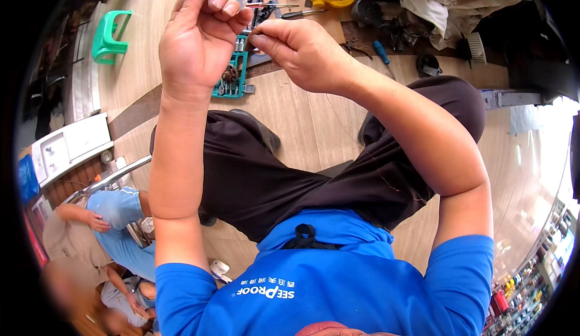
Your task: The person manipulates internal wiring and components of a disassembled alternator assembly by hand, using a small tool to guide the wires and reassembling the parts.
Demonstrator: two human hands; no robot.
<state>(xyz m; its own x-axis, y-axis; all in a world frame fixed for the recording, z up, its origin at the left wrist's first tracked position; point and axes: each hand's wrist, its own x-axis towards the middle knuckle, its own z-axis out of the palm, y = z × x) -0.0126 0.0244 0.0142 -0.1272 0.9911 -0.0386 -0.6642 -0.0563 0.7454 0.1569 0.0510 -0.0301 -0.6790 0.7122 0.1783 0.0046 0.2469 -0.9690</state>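
Teal tool case [243,73]: L hand [198,46] left of it, fingers curled; R hand [305,55] right of it, finger + thumb pressed; can't tell what's held. Go slow.

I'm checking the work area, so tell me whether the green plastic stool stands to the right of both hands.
No, the green plastic stool stands to the left of the left hand and right hand.

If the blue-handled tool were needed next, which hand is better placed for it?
Probably the right hand: it is nearer to the blue-handled tool, while the left hand is farther away, on the other side of the right hand.
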